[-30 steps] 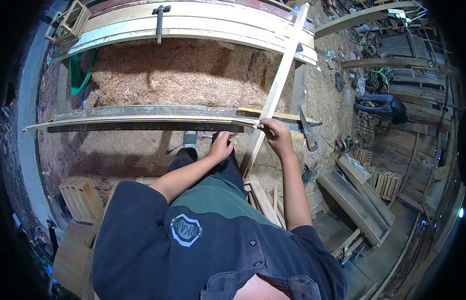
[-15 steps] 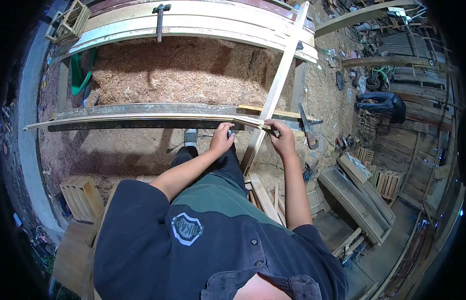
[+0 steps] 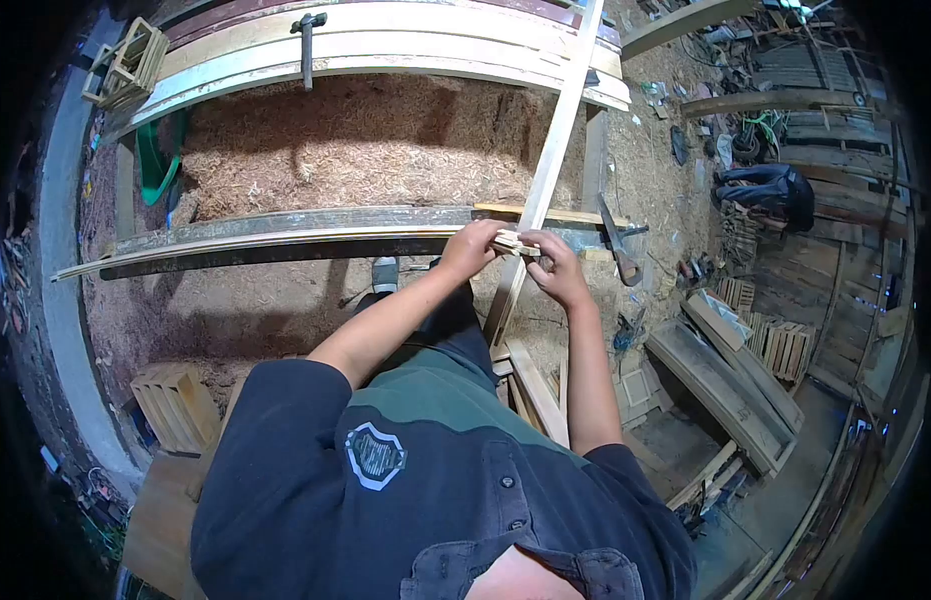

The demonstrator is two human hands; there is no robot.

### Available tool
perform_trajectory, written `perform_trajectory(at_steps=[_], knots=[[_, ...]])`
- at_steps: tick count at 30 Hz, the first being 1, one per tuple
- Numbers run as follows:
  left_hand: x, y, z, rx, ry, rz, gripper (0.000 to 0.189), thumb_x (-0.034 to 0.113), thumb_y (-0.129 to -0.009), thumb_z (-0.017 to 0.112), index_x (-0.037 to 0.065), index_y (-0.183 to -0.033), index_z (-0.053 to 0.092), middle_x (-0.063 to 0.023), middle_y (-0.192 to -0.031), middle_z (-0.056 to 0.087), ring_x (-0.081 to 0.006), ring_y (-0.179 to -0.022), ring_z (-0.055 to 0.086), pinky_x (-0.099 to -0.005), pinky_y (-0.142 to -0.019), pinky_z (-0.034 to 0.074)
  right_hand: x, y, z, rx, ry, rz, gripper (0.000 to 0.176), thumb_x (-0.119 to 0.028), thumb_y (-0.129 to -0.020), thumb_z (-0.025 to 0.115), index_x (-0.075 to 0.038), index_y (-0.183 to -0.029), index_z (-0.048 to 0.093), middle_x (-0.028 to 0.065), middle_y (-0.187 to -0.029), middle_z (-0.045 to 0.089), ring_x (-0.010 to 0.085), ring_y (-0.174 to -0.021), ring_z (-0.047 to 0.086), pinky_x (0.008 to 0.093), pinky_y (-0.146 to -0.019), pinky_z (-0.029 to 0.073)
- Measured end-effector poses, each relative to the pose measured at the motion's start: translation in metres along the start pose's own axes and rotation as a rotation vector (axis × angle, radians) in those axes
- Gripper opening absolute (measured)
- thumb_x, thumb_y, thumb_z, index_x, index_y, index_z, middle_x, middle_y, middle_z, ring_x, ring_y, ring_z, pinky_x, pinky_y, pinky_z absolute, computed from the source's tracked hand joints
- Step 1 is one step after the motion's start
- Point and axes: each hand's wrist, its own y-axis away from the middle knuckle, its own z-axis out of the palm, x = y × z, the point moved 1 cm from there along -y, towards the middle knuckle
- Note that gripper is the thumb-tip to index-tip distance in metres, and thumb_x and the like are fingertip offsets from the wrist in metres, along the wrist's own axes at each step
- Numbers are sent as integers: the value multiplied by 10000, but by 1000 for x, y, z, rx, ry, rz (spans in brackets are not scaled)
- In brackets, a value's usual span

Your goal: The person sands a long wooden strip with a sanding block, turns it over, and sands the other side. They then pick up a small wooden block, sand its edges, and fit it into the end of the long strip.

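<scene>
A long thin wooden strip (image 3: pixel 265 242) runs from the far left to the middle of the view, lying along a dark rail (image 3: pixel 285 222). My left hand (image 3: pixel 472 246) grips the strip near its right end. My right hand (image 3: pixel 553 268) holds the same end, just right of the left hand, fingers curled round it. A pale wooden slat (image 3: pixel 551 160) leans diagonally from my hands up to the top, crossing a set of pale curved boards (image 3: pixel 385 45).
Wood shavings (image 3: pixel 355 140) cover the ground between the rails. A hammer (image 3: pixel 306 42) lies on the upper boards. A saw-like tool (image 3: pixel 617 240) rests right of my hands. Wooden crates (image 3: pixel 175 405) stand at left, planks and boxes (image 3: pixel 730 385) at right.
My left hand rose from near my leg and took hold of the strip's right end beside my right hand. The view shifted slightly.
</scene>
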Motion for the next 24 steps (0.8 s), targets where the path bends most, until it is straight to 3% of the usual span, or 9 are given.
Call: perform_trajectory(at_steps=[1,2,5,7,10,15,18,22,24], knots=[[-2,-3,-4,-165,86,-142,766,32,-748,874,98,-1469,622,-148,-1435,679,-373,-1377,608,-437,-1173,504,1,0,-1,-27,-55,58,480,-24,-801,749,-49,-1279,730,150,-1286,733,339,-1250,692,416,-1104,543],[-21,-1,1,13,-11,70,795,66,-717,911,95,-1459,626,-167,-1440,663,-384,-1356,615,-446,-1157,514,3,0,-3,-49,-56,81,482,-62,-797,794,-58,-1274,730,147,-1277,730,335,-1255,686,419,-1104,539],[-61,4,-19,73,-243,-43,848,205,-691,989,92,-1452,631,-211,-1485,619,-393,-1352,618,-469,-1149,518,-11,-3,-3,-65,-13,60,482,-119,-787,847,-57,-1251,734,148,-1266,732,332,-1251,686,426,-1092,544],[-92,12,-43,-83,-219,-340,908,284,-678,1008,92,-1476,619,-213,-1464,632,-392,-1340,627,-466,-1144,523,-15,-4,-4,-52,-16,45,483,-89,-781,866,-61,-1245,733,144,-1263,738,344,-1245,687,426,-1080,549],[-114,34,-76,-108,-289,-526,865,330,-695,995,74,-1445,648,-204,-1356,699,-379,-1258,683,-454,-1088,560,2,-7,7,13,43,13,469,3,-775,840,-65,-1230,747,137,-1260,755,349,-1229,697,424,-1067,555],[-137,60,-82,-80,-236,-514,773,291,-740,974,41,-1406,672,-206,-1308,733,-347,-1202,721,-425,-1039,584,6,-13,9,-6,34,96,460,116,-759,759,-56,-1185,779,145,-1226,779,348,-1189,724,408,-1039,573],[-141,65,-80,-90,-113,-549,731,283,-761,966,31,-1385,681,-205,-1307,737,-346,-1201,720,-427,-1038,580,7,-19,11,-26,60,45,405,13,-820,865,-71,-1208,783,122,-1207,792,304,-1133,753,392,-990,587],[-133,73,-83,-73,-112,-505,690,289,-795,950,26,-1376,686,-201,-1282,748,-332,-1204,725,-430,-1043,575,4,-26,15,-7,4,108,391,10,-839,864,-68,-1214,783,112,-1205,795,280,-1124,760,375,-970,596],[-132,74,-81,-63,-116,-493,675,290,-805,945,25,-1371,691,-199,-1278,751,-323,-1204,727,-430,-1044,574,0,-27,14,-45,-10,156,530,165,-745,695,-48,-1223,777,157,-1215,792,321,-1181,741,390,-1017,588]])
